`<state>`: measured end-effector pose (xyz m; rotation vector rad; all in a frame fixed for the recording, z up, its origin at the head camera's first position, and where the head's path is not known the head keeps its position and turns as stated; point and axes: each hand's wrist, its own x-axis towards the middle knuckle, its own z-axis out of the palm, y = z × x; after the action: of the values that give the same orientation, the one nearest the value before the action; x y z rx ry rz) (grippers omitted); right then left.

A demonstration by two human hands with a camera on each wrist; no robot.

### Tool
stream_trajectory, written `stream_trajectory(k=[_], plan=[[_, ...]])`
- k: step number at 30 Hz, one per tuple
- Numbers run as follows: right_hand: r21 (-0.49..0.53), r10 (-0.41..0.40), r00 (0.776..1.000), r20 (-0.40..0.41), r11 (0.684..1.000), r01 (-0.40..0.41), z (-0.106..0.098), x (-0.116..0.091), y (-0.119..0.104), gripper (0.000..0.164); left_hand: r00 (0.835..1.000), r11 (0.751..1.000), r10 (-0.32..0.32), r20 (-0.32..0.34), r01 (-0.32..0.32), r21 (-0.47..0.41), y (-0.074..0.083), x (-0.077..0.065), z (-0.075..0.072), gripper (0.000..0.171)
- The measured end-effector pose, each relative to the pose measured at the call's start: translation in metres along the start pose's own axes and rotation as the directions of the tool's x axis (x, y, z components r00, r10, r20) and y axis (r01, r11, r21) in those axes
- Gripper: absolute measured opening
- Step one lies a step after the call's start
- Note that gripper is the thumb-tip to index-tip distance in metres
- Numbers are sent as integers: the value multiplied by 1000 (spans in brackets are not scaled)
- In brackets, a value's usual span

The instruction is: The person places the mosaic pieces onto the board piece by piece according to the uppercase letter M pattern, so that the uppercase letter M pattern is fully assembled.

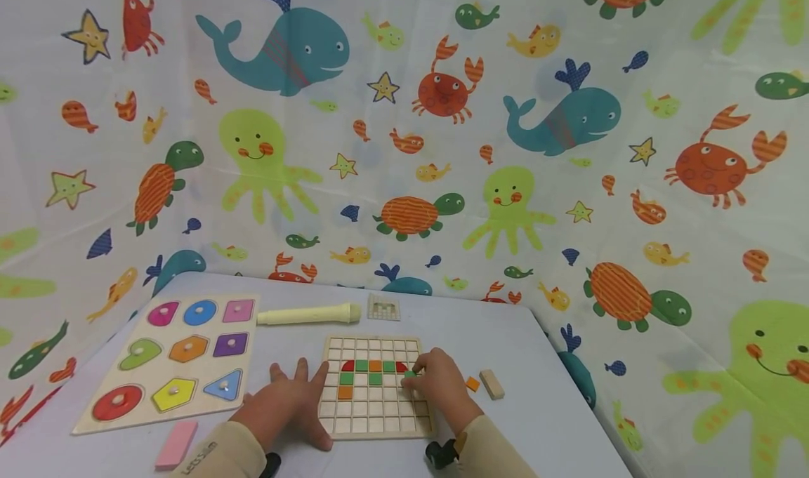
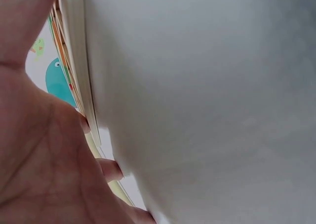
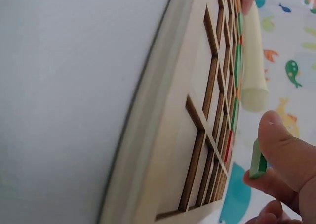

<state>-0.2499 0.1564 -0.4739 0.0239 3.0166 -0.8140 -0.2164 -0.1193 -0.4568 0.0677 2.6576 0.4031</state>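
Observation:
A wooden grid board (image 1: 376, 435) lies mid-table, with several red, green and orange tiles set in its upper cells. Between thumb and finger, my right hand (image 1: 445, 387) pinches a green tile (image 3: 257, 159) above the right side of the grid. In the right wrist view the tile is clear of the cells. My left hand (image 1: 297, 401) rests with spread fingers along the board's left edge, its thumb by the lower left corner. The left wrist view shows the palm (image 2: 44, 150) beside the board's side; part of the fingers is hidden there.
A puzzle board (image 1: 208, 406) with knobbed shapes lies left, a pink block (image 1: 177, 444) below it. Behind the grid are a pale yellow stick (image 1: 310, 315) and a small pattern card (image 1: 384, 308). To the right lie an orange tile (image 1: 472, 384) and a wooden block (image 1: 491, 384).

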Motion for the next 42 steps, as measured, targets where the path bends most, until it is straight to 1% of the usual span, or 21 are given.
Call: stream_trajectory(k=[3, 6, 10, 12, 14, 15, 19, 21, 23, 29, 35, 39, 42], plan=[[-21, -14, 1000, -4, 1000, 14, 4, 2, -1, 27, 1000, 1000, 0, 0, 0, -1, -1, 1, 0, 138], [-66, -65, 998, -7, 996, 64, 7, 4, -1, 24, 1000, 1000, -3, 0, 3, -5, -1, 1, 0, 138], [-132, -126, 992, 1, 983, 125, 9, 5, -3, 27, 1000, 1000, -2, 1, 2, -10, -1, 1, 0, 137], [-132, -122, 992, 17, 984, 123, 8, 4, -6, 23, 1000, 1000, 3, 3, -3, -13, -1, 1, 1, 137], [-136, -134, 990, 52, 981, 140, 6, 3, -7, 15, 1000, 1000, 10, 4, -10, -15, -1, 1, 1, 137], [-143, -143, 987, 80, 978, 153, 5, 3, -8, 14, 1000, 1000, 14, 4, -13, -17, -1, 1, 1, 136], [-172, -190, 961, 198, 959, 225, 5, 1, -11, 29, 1000, 999, 27, 5, -27, -22, -3, -1, -2, 136], [-177, -206, 953, 222, 953, 247, 6, 0, -12, 31, 1000, 999, 28, 4, -27, -28, -3, -1, -2, 135], [-170, -202, 955, 215, 956, 241, 8, -1, -12, 30, 1000, 999, 25, 1, -25, -29, -4, -1, -2, 136], [-161, -165, 971, 174, 968, 194, 17, -3, -11, 34, 1000, 1000, 20, -10, -21, -23, -5, 1, 2, 138], [-186, -150, 979, 138, 967, 175, 21, -3, -14, 33, 999, 999, 34, -14, -34, -30, -7, 2, 2, 138], [-166, -145, 979, 143, 972, 169, 20, -3, -16, 30, 1000, 999, 28, -8, -28, -33, -7, 3, 2, 137], [-158, -109, 984, 141, 979, 131, 20, -5, -16, 35, 1000, 999, 26, 2, -26, -35, -7, 4, 3, 137]])
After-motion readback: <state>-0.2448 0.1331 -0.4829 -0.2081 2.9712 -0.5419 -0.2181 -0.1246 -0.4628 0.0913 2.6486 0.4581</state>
